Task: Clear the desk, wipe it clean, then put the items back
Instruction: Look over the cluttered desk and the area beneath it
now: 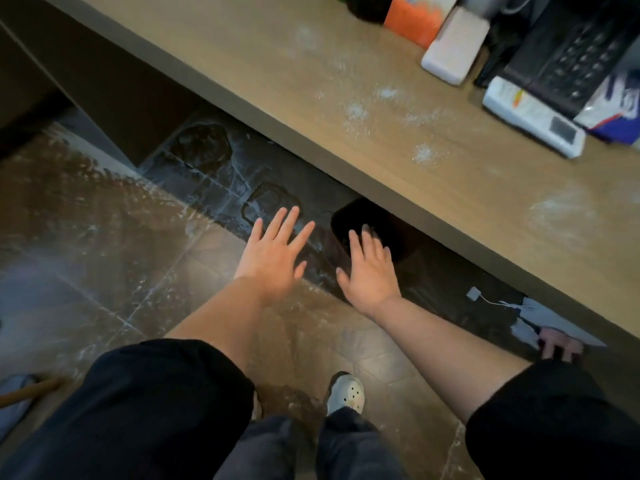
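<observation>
The left hand (273,252) and right hand (369,271) are wide, empty; the remote (533,116) on the table (311,98) seems light, stiff, best held by its 2 long sides.

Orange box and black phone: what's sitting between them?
In the head view, a white block lies on the desk between the orange box and the phone. Beside it is a dark thing, too blurred to name.
</observation>
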`<state>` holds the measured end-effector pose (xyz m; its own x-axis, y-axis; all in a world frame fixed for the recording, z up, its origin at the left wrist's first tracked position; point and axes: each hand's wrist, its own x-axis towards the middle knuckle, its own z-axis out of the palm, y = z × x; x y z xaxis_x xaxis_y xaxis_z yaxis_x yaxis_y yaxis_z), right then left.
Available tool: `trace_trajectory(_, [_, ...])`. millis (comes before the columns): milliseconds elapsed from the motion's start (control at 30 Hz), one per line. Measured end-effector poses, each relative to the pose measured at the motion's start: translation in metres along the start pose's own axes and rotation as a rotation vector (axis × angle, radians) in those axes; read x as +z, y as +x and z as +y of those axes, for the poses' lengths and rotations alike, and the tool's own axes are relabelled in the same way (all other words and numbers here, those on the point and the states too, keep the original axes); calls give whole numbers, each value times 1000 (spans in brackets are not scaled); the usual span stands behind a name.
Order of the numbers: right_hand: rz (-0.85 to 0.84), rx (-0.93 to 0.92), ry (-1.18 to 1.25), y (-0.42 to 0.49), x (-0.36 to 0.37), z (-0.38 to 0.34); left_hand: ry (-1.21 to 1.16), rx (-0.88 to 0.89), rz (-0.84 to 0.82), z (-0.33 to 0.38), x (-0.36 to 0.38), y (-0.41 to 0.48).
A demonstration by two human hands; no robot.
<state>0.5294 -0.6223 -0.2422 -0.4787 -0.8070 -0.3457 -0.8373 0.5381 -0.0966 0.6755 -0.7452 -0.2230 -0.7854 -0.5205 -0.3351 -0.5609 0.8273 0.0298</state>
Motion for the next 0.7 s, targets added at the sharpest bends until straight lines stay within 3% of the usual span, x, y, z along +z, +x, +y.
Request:
trace_trajectory(333, [133, -115, 7, -63, -154, -118, 18, -23, 128, -73, -146, -103])
trace_trajectory(700, [349, -90, -20, -40, -273, -211, -7, -55, 299, -159, -239, -121])
